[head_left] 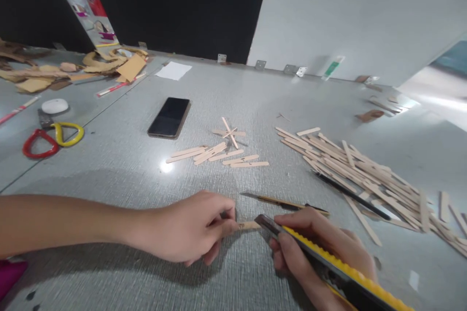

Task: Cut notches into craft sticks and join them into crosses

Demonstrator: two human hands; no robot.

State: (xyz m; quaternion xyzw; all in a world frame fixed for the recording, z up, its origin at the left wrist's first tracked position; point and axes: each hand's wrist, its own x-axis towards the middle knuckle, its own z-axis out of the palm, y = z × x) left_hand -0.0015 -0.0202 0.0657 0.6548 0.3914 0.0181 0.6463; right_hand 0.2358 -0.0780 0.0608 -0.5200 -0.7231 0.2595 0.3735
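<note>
Between the thumb and fingers of my left hand (193,228) is pinched a wooden craft stick (248,225), its free end pointing right. My right hand (314,248) grips a yellow and black utility knife (328,262), whose tip meets the right end of the stick. How far the blade is out cannot be made out. Just beyond the hands lies a slim pointed craft knife (284,201). Farther off are several short sticks (215,153) in a loose row, and a small crossed assembly of sticks (230,133).
A heap of craft sticks (350,170) with a black pen-like tool (352,194) lies at right. A phone (170,117) rests left of centre, red and yellow scissors (51,138) at far left. Cardboard scraps (47,75) and white paper (174,71) are near the back panel.
</note>
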